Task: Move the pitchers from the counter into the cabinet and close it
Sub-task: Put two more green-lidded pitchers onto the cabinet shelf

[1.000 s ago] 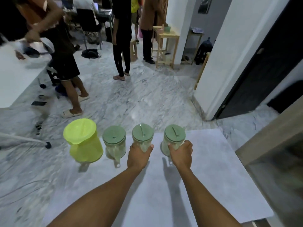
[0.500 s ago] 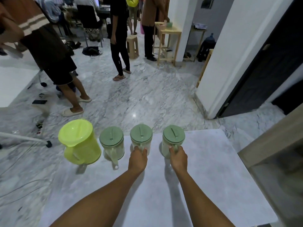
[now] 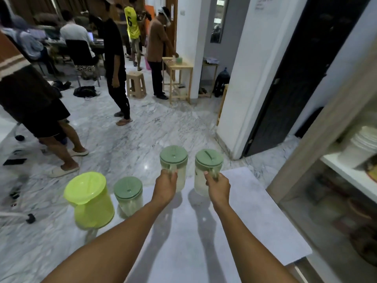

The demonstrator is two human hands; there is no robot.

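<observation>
Two clear pitchers with green lids are now off the bench: one (image 3: 173, 166) in your left hand (image 3: 164, 187), one (image 3: 208, 170) in your right hand (image 3: 218, 185), each grip closed on a handle. A second ago both stood in the row. Lift done; carry is next. At 9 o'clock of them, a third clear pitcher (image 3: 128, 196) and the yellow-green pitcher (image 3: 90, 200) sit on the bench (image 3: 255, 221). Cabinet (image 3: 346, 170) at 3 o'clock, open, plates on its shelf.

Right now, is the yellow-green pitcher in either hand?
No: the yellow-green pitcher stands on the counter; both hands grip clear green-lidded pitchers.
</observation>
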